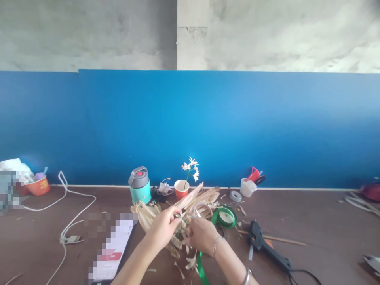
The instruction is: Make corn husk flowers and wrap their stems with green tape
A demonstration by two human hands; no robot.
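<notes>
My left hand point(163, 228) is closed in a pinch, with a small pale petal-like piece point(178, 216) at its fingertips. Close beside it, my right hand point(203, 234) has its fingers curled together, and what they hold is hidden. Dry, straw-coloured husks point(148, 213) lie in a pile behind and around both hands. Just beyond the right hand are a pale ring-shaped item point(202, 206) and a roll of green ribbon point(227, 217). A loose pale flower point(192, 263) lies below the hands, near a trailing end of green ribbon point(202, 269).
A paper cup point(181, 190) holding a flower stem stands behind the husks, with a turquoise flask point(140, 188) to its left. At right lie a black glue gun point(265, 245) and a tape roll point(235, 196). A phone-like screen point(114, 249) and white cables point(63, 233) are at left.
</notes>
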